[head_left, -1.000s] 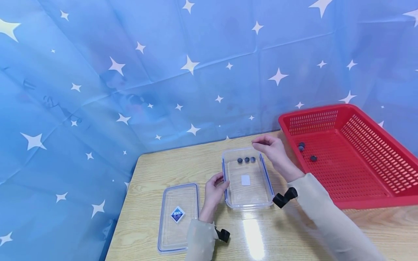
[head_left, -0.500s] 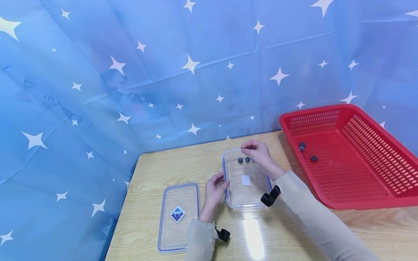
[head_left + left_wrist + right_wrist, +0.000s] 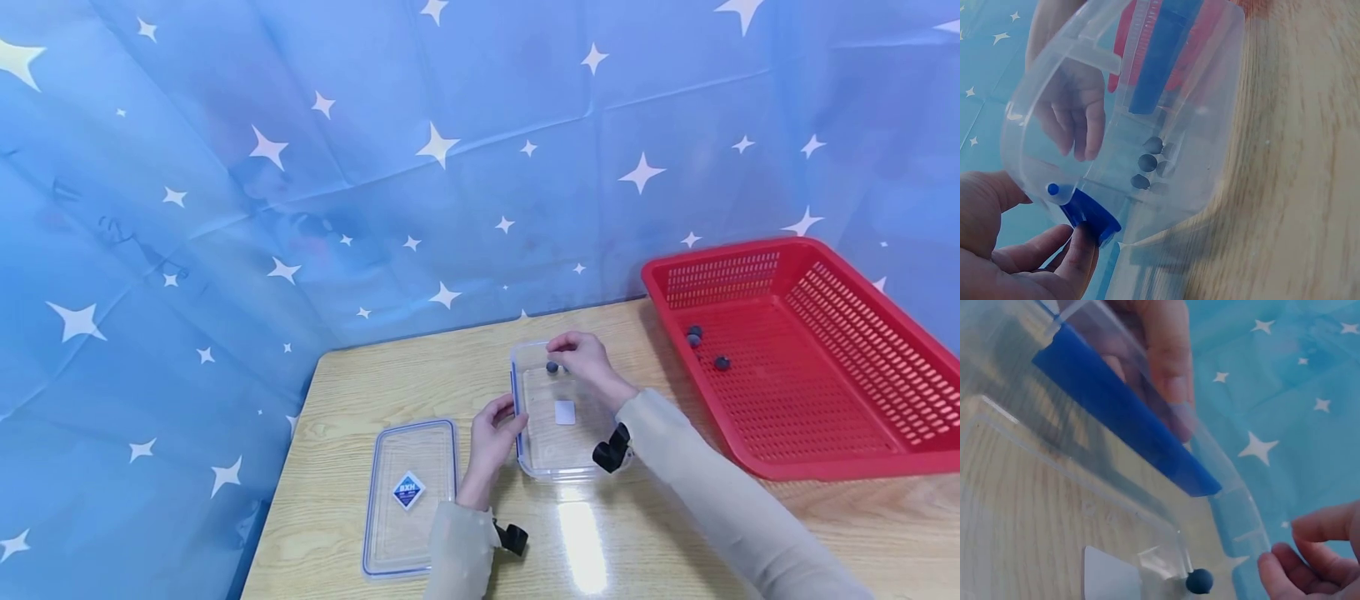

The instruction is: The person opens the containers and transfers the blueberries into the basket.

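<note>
Gripping with the left hand (image 3: 492, 439) the left edge of the clear container (image 3: 573, 450), digits curled at the rim and the blue latch (image 3: 1092, 215). Reaching with the right hand (image 3: 583, 356) over the container's far edge, back of the hand up, fingers bent and pointing left; cannot tell whether pinching anything at the tips. Inside the container, by the far edge: a row of dark balls (image 3: 1147, 163), three in the left wrist view, mostly masked by the right hand in the head view. On the container floor, a white square (image 3: 565, 412). Container near the far edge of the tabletop (image 3: 420, 367); toward the left edge, the clear lid (image 3: 397, 537); on the right, the red basket (image 3: 817, 375) with three other balls (image 3: 722, 363) near its left wall. Compared with one second ago: right hand farther left along the container's far edge, away from the far right corner and now covering more of the row; left hand, container, lid and basket in the same places.
</note>
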A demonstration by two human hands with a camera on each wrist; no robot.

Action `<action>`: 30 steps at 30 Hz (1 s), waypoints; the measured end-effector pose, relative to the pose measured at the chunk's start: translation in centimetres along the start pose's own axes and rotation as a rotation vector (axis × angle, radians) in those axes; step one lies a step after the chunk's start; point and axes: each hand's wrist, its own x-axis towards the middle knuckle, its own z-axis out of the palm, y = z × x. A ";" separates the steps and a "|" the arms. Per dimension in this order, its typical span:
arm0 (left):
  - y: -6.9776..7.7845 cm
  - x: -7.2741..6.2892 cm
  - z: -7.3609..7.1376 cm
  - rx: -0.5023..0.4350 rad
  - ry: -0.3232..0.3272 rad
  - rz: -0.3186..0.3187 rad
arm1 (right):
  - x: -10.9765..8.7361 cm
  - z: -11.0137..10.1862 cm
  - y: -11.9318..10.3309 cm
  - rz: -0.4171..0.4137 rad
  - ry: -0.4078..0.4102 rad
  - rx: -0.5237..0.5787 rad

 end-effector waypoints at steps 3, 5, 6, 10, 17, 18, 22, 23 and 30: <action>-0.1 0.0 0.0 -0.001 -0.002 0.001 | 0.4 0.2 0.2 0.018 -0.013 -0.006; -0.1 0.0 0.0 -0.003 0.002 0.001 | 0.6 0.3 0.3 0.031 -0.019 -0.008; 0.0 0.0 0.0 -0.004 0.005 0.000 | 0.7 0.4 0.4 0.039 -0.019 -0.006; 0.1 -0.2 0.1 0.005 0.016 0.003 | 1.0 0.5 0.5 0.060 -0.019 -0.016; 0.2 -0.2 0.1 0.007 0.015 0.019 | 1.4 0.6 0.8 0.062 -0.032 -0.057; 0.2 -0.2 0.1 0.005 0.014 0.024 | 1.5 0.6 0.9 0.064 -0.036 -0.066; 0.0 -0.1 0.1 -0.003 0.012 0.025 | 1.6 0.7 1.1 0.068 -0.048 -0.141; 0.0 0.0 0.1 -0.003 0.011 0.028 | 1.6 0.8 1.1 0.070 -0.046 -0.165; -0.2 0.1 0.1 -0.006 0.017 0.028 | 2.2 1.2 1.7 0.072 -0.072 -0.179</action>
